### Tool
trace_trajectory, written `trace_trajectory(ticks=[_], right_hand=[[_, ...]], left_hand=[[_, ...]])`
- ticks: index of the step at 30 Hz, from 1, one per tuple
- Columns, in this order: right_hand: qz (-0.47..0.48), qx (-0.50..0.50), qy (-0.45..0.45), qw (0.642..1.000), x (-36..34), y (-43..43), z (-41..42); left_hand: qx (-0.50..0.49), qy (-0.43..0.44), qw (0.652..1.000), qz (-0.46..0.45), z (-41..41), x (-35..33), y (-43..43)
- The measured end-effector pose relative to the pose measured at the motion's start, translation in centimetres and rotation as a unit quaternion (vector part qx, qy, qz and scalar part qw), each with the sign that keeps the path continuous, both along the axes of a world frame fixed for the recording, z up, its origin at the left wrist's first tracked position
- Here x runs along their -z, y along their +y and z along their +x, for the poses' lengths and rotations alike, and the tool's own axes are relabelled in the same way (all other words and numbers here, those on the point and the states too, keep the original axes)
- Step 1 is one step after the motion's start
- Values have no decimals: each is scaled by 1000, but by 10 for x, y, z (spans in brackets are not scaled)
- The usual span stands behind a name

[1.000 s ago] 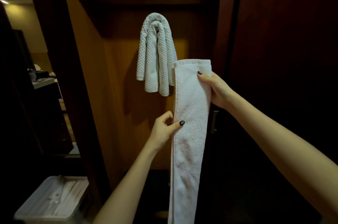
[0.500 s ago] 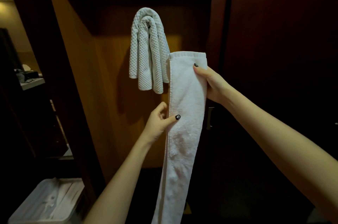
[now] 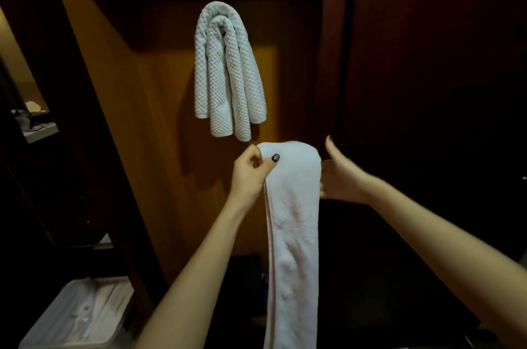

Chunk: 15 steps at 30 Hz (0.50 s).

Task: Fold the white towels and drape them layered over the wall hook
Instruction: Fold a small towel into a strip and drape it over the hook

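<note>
— Where's the towel (image 3: 291, 220)?
— Folded long, hanging from my left hand (image 3: 251, 174), which pinches its top left edge, just below the hung towels (image 3: 228, 72).
— The right hand (image 3: 342, 177)?
— Spread loose beside its right edge. Bin (image 3: 77, 317) sits lower left.

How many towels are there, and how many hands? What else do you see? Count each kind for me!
Bumpy towels hanging up: 2, outer and inner
Smooth towel: 1
Hands: 2, left hand and right hand
Bin: 1
Total: 6
</note>
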State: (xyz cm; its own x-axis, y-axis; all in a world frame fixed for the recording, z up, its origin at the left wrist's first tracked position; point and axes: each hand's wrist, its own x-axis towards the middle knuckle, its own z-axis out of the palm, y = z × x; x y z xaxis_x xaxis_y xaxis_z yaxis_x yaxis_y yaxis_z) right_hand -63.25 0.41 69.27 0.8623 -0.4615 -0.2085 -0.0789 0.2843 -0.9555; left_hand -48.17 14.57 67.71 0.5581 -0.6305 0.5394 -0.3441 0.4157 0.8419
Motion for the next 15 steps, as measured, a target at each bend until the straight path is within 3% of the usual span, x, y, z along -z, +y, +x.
trace_trajectory(ticks=[2, 5, 8, 15], right_hand=[[-63, 3, 8, 998, 18, 14, -10], [-163, 71, -54, 983, 27, 23, -18], [-151, 91, -110, 978, 24, 29, -20], [-138, 26, -133, 981, 2, 41, -8]], left_hand=[[-19, -18, 1000, 6, 2, -2, -7], [-13, -30, 999, 13, 0, -7, -12], [-10, -61, 998, 17, -2, -14, -9], [-33, -104, 994, 20, 5, -39, 2]])
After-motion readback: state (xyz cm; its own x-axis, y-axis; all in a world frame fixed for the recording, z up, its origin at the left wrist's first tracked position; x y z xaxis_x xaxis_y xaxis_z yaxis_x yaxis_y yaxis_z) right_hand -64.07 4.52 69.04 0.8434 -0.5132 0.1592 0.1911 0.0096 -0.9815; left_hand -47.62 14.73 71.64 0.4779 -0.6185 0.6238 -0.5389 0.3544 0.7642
